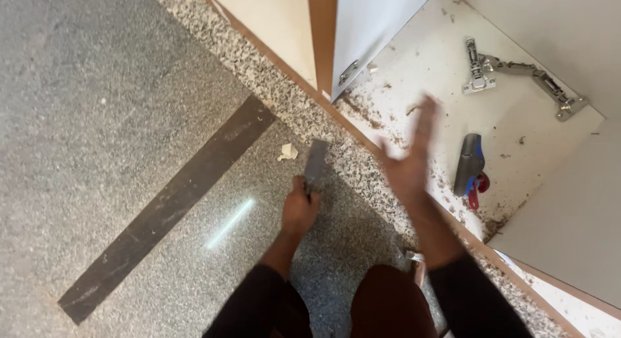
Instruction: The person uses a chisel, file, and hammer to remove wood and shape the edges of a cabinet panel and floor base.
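L hand (299,208) grips scraper (315,162); R hand (409,158) over cabinet edge (362,141).

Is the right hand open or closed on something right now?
Open. The right hand is motion-blurred above the cabinet floor, fingers spread and holding nothing. The left hand grips a flat grey tool.

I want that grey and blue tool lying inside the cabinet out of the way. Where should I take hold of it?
Grip the grey and blue tool around its long grey body, from above with the open right hand, the hand nearest it. It lies flat among wood chips on the cabinet floor, its top exposed; the red part at its lower end looks too small.
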